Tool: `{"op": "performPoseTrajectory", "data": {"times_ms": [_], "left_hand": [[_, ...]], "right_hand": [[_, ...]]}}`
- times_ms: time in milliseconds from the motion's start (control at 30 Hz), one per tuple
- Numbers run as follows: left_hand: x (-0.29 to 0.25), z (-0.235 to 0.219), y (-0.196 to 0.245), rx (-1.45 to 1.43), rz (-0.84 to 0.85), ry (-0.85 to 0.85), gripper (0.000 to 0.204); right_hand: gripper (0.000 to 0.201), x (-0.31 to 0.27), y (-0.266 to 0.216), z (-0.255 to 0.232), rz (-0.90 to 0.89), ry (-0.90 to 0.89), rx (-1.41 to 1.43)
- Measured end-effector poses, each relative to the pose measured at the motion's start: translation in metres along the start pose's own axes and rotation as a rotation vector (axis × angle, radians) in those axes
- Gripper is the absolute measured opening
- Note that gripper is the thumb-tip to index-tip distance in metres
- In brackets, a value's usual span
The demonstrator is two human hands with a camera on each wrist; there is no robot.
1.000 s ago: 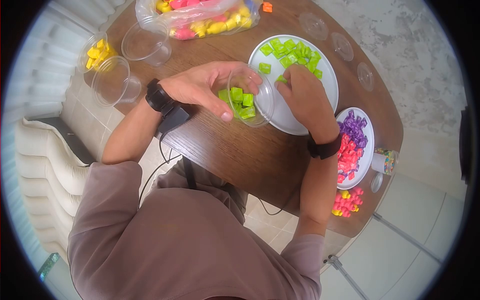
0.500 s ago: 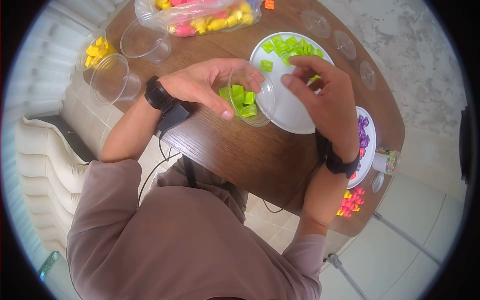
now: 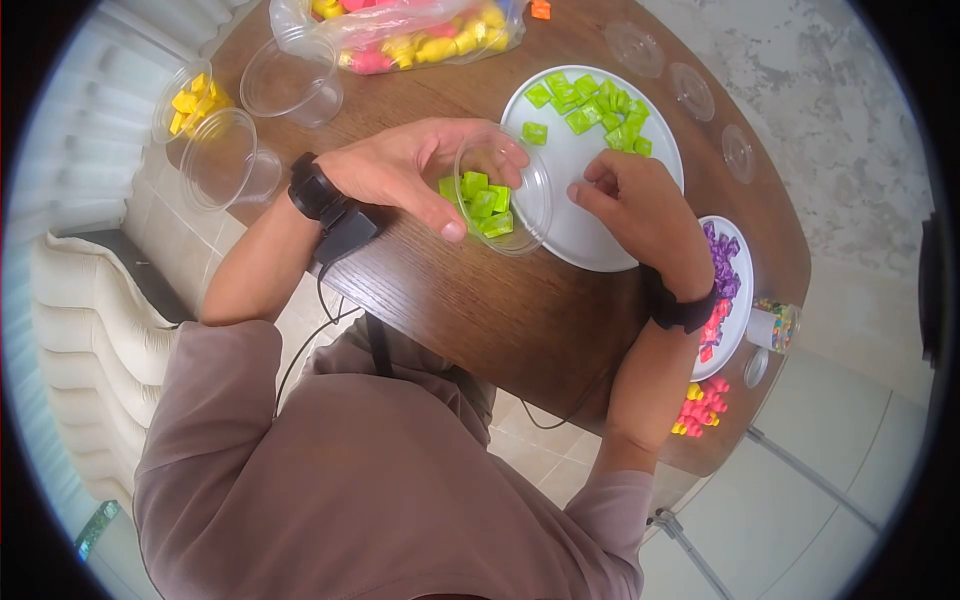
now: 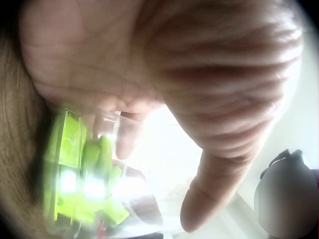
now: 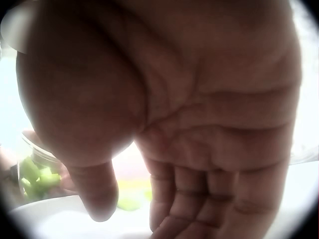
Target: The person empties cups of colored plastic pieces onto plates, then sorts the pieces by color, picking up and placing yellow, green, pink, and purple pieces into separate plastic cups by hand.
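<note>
My left hand (image 3: pixel 415 180) curls round a clear plastic cup (image 3: pixel 530 228) at the table's front edge. Inside the cup lie several green wrapped squares (image 3: pixel 482 203), also visible through its wall in the left wrist view. Over the near right part of a white plate (image 3: pixel 570 235) hovers my right hand (image 3: pixel 645 215), fingers loosely bent. A gap between thumb (image 5: pixel 99 199) and fingers shows in the right wrist view, with nothing held there. More green squares (image 3: pixel 605 105) are spread on the plate's far side, and a single one (image 3: pixel 535 133) lies towards its left.
To the right are an oval plate (image 3: pixel 740 325) of purple and red wrapped pieces, a jar (image 3: pixel 772 325) and pink and yellow pieces (image 3: pixel 702 408). Clear lids (image 3: pixel 692 92) lie along the far edge. At left stand clear cups (image 3: pixel 220 165); a bag (image 3: pixel 400 45) of colourful pieces lies behind.
My right hand rose off the green squares at the plate's middle, opened its fingers, then drew back towards the near right with fingers bent. The left hand and cup stayed in place.
</note>
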State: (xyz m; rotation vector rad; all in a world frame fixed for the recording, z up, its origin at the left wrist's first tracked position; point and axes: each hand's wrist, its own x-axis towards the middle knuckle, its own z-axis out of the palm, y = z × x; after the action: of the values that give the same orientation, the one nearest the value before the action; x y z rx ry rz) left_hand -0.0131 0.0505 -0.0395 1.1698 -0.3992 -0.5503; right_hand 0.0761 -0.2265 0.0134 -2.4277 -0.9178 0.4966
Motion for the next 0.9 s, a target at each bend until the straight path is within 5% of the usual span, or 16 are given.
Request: {"op": "performPoseTrajectory", "data": {"times_ms": [233, 333, 767, 833, 900], "left_hand": [[0.000, -0.008, 0.000, -0.125, -0.044, 0.010, 0.108], [0.002, -0.018, -0.009, -0.226, 0.154, -0.124, 0.094], [-0.001, -0.011, 0.002, -0.086, 0.140, 0.013, 0.104], [0.002, -0.009, 0.001, -0.114, 0.101, -0.175, 0.102], [0.000, -0.008, 0.005, -0.109, 0.115, -0.151, 0.103]], "right_hand": [[0.030, 0.000, 0.002, 0.002, 0.017, 0.020, -0.063], [0.030, 0.000, 0.002, 0.001, 0.027, 0.009, -0.072], [0.032, -0.001, 0.003, -0.002, 0.026, 0.048, -0.077], [0.032, -0.001, 0.002, -0.002, 0.053, 0.030, -0.064], [0.031, -0.001, 0.005, -0.001, 0.017, 0.046, -0.080]]}}
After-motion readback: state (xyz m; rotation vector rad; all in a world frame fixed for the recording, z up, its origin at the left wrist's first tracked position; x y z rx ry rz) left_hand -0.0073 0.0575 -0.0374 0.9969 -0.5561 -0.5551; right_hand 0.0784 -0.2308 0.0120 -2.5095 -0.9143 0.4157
